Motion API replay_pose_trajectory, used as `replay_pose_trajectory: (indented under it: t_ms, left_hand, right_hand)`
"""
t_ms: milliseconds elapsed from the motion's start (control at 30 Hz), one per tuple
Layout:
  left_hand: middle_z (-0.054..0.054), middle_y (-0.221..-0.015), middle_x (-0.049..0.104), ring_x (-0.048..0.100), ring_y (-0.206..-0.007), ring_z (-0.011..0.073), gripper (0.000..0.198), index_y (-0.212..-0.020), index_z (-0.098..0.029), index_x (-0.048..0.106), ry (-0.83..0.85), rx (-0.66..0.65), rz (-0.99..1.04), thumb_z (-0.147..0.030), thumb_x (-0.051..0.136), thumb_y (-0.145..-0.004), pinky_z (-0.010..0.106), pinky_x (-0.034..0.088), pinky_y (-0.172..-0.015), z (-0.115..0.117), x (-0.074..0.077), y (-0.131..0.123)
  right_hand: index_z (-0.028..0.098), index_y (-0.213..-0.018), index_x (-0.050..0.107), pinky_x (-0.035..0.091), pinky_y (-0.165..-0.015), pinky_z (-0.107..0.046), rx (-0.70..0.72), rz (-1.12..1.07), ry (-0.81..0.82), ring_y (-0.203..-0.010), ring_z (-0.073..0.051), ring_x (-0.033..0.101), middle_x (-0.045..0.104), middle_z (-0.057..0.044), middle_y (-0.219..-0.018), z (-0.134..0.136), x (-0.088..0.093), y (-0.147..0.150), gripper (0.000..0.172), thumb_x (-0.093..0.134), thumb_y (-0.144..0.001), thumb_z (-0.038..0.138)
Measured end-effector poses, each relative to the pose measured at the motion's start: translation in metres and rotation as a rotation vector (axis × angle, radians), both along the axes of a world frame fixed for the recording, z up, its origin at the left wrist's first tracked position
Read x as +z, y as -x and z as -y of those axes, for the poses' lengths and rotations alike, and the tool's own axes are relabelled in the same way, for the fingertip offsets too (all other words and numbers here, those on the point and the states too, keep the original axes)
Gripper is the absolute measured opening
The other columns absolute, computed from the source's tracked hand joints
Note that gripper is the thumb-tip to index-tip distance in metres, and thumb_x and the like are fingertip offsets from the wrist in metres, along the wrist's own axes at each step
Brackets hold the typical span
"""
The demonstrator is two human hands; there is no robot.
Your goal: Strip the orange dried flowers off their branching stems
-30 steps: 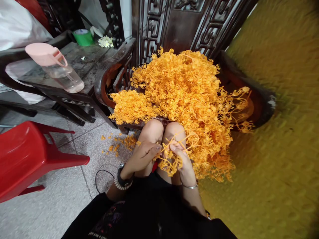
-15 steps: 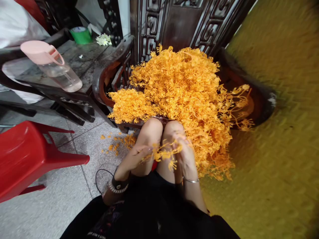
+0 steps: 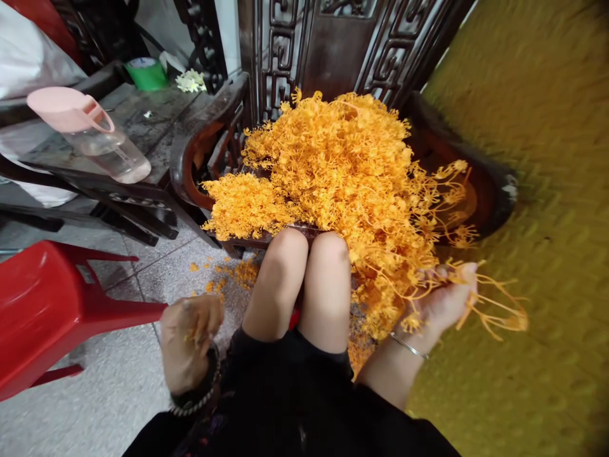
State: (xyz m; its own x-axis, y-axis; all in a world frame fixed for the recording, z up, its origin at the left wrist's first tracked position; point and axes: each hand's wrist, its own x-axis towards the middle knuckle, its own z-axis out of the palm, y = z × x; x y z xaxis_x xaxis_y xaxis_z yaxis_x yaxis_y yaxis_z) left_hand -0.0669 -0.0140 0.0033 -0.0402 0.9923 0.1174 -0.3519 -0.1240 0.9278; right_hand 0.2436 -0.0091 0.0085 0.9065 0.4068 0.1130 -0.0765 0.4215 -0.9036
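A big heap of orange plastic flower sprigs [image 3: 347,165] lies on a dark carved wooden chair [image 3: 200,152] in front of my knees [image 3: 309,266]. My left hand [image 3: 190,339] is down by my left thigh, curled into a fist around a few small orange bits. My right hand [image 3: 445,301] is out to the right of my knees, closed on a bare orange stem cluster [image 3: 495,311] that trails to the right over the yellow surface [image 3: 537,241].
A red plastic stool [image 3: 52,304] stands at the left on the tiled floor. Loose orange bits [image 3: 228,276] lie on the floor. A clear jug with a pink lid [image 3: 90,133], a green tape roll [image 3: 145,73] and white flowers [image 3: 189,80] sit on a dark table.
My hands were together over my knees working one sprig. Now they have parted: the left dropped down left with picked bits, the right swung out right with the stripped stems.
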Motion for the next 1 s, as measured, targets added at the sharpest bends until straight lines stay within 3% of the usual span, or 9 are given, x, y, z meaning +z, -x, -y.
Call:
replay_pose_trajectory:
  t_ms: [67,133,233,333,433,567,667,833,1000]
  left_hand:
    - [-0.004,-0.041,0.033,0.033,-0.041,0.0081,0.048,-0.046,-0.017,0.036,0.024,-0.037,-0.068,-0.033,0.043,-0.091,0.024,0.026,-0.043,-0.004,-0.003,0.009]
    - [-0.003,-0.045,0.041,0.038,-0.042,0.0079,0.041,-0.054,-0.016,0.047,0.092,-0.195,-0.145,-0.032,0.043,-0.092,0.023,0.027,-0.043,-0.011,-0.006,0.006]
    - [-0.005,-0.047,0.046,0.038,-0.04,0.0066,0.024,-0.082,-0.017,0.055,0.136,-0.399,-0.104,-0.034,0.042,-0.093,0.02,0.027,-0.042,-0.021,-0.009,-0.021]
    - [-0.006,-0.052,0.046,0.038,-0.042,0.0061,0.016,-0.097,-0.02,0.051,0.063,-0.483,-0.038,-0.034,0.045,-0.092,0.018,0.028,-0.042,-0.027,-0.005,-0.057]
    - [-0.006,-0.055,0.04,0.035,-0.046,0.0066,0.021,-0.098,-0.02,0.054,-0.022,-0.445,-0.135,-0.037,0.043,-0.092,0.018,0.029,-0.044,-0.031,0.001,-0.085]
    - [0.0,-0.073,0.055,0.047,-0.062,0.0107,0.03,-0.102,-0.02,0.06,-0.147,-0.358,-0.385,-0.039,0.039,-0.093,0.022,0.039,-0.058,-0.037,-0.001,-0.1]
    - [0.002,-0.076,0.06,0.053,-0.071,0.0135,0.031,-0.098,-0.018,0.064,-0.226,-0.43,-0.439,-0.041,0.044,-0.091,0.024,0.041,-0.067,-0.041,-0.01,-0.1]
    - [-0.002,-0.061,0.053,0.045,-0.057,0.011,0.035,-0.079,-0.016,0.062,-0.362,-0.575,-0.584,-0.05,0.059,-0.078,0.024,0.033,-0.055,-0.044,-0.016,-0.099]
    - [-0.002,-0.056,0.047,0.043,-0.053,0.0097,0.033,-0.061,-0.017,0.047,-0.562,-0.417,-0.755,-0.026,0.04,-0.092,0.024,0.031,-0.054,-0.038,-0.015,-0.103]
  right_hand:
    - [0.025,-0.057,0.044,0.028,-0.043,-0.029,0.134,-0.016,0.048,-0.044,-0.011,0.03,0.034,0.005,-0.052,0.004,0.001,-0.002,0.029,0.064,-0.076,0.035]
    - [0.024,-0.054,0.045,0.028,-0.045,-0.029,0.267,-0.025,0.107,-0.045,-0.01,0.028,0.032,0.005,-0.052,0.004,0.001,0.01,0.031,0.067,-0.073,0.033]
    - [0.022,-0.055,0.048,0.032,-0.048,-0.028,0.378,-0.059,0.184,-0.048,-0.009,0.032,0.036,0.005,-0.055,-0.002,0.0,0.04,0.03,0.069,-0.071,0.036]
    - [0.02,-0.058,0.052,0.035,-0.053,-0.026,0.431,-0.078,0.258,-0.052,-0.009,0.038,0.043,0.004,-0.057,-0.007,-0.001,0.063,0.03,0.07,-0.069,0.042]
    - [0.019,-0.056,0.052,0.036,-0.054,-0.025,0.474,-0.057,0.294,-0.054,-0.008,0.041,0.046,0.004,-0.057,-0.007,0.0,0.075,0.034,0.072,-0.066,0.044]
    - [0.019,-0.062,0.052,0.033,-0.05,-0.023,0.502,-0.197,0.293,-0.05,-0.006,0.041,0.047,0.006,-0.056,-0.006,0.001,0.084,0.034,0.072,-0.067,0.045]
    - [0.019,-0.061,0.049,0.029,-0.044,-0.022,0.58,-0.262,0.271,-0.045,-0.005,0.037,0.045,0.007,-0.053,-0.009,0.002,0.086,0.035,0.072,-0.068,0.045]
    - [0.02,-0.062,0.048,0.025,-0.039,-0.022,0.646,-0.299,0.273,-0.042,-0.005,0.033,0.042,0.007,-0.051,-0.014,0.002,0.085,0.033,0.069,-0.071,0.043]
    - [0.019,-0.058,0.042,0.023,-0.04,-0.02,0.638,-0.239,0.216,-0.043,-0.005,0.03,0.035,0.007,-0.05,-0.017,-0.001,0.088,0.04,0.065,-0.075,0.047]
